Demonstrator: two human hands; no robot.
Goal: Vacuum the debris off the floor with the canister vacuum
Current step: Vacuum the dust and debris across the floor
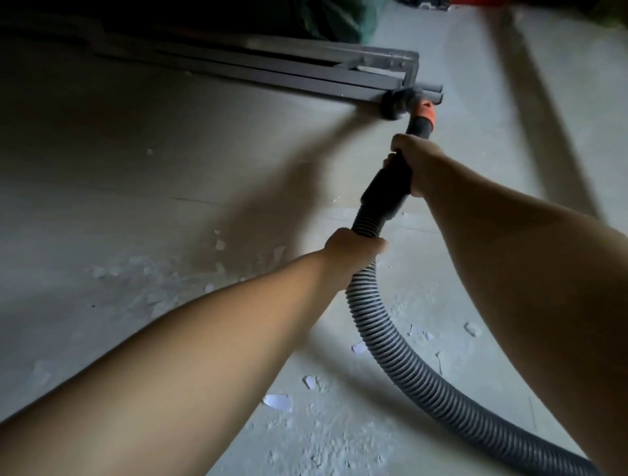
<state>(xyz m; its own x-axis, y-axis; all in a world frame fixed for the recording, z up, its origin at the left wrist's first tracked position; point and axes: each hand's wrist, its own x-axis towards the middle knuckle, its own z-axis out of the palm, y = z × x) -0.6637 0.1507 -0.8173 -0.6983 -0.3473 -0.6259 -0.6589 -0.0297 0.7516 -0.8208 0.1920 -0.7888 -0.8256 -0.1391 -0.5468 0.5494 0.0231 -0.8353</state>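
Observation:
A grey ribbed vacuum hose (pixel 384 326) curves from the lower right up to a black handle tube (pixel 387 193) with an orange collar (pixel 425 113). The grey floor nozzle (pixel 506 97) lies on the floor at the far end, against a dark metal frame. My right hand (pixel 416 163) grips the black handle tube. My left hand (pixel 353 251) grips the ribbed hose just below it. White paint flakes and dust (pixel 278 401) lie scattered over the concrete floor (pixel 102 170) near me. The canister is out of view.
A dark metal frame (pixel 272 71) lies flat on the floor at the back, with a green bag (pixel 339 20) behind it. A long dark shadow band (pixel 543 119) runs down the floor at right. Something orange (pixel 475 2) sits at the top edge.

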